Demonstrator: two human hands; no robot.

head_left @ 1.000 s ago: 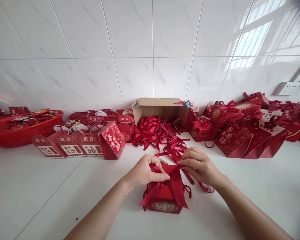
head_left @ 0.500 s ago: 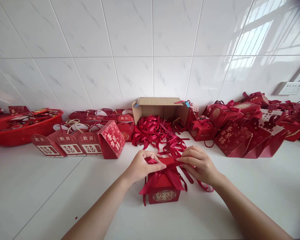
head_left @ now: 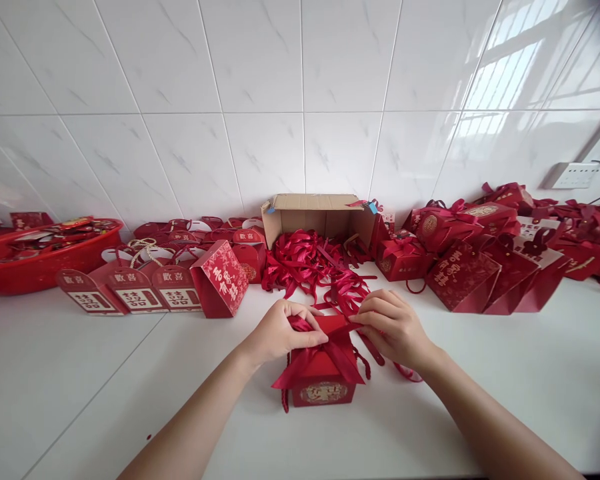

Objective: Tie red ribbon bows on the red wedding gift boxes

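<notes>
A small red gift box (head_left: 323, 392) with gold lettering on its front stands upright on the white tabletop. Across its top lies a dark red satin ribbon (head_left: 341, 357) in a bow, its tails hanging over the front. My left hand (head_left: 286, 335) pinches the ribbon at the bow's left side, thumb near the knot. On the other side, my right hand (head_left: 391, 327) is closed on the ribbon, drawn out to the right between thumb and fingertips. Twisted red cord (head_left: 285, 393) hangs at the box's sides. The far top edge is partly hidden by my fingers.
Behind the box, loose red ribbons (head_left: 305, 263) spill from an open cardboard carton (head_left: 320, 201). Several red gift boxes (head_left: 175, 287) stand at left, beside a red basin (head_left: 40, 270) of small packets. More red boxes (head_left: 460, 273) are piled at right, below a wall socket (head_left: 573, 176).
The view has shifted slightly. Both hands keep their grip on the ribbon, with only a small movement of the fingers; the box stays in place.
</notes>
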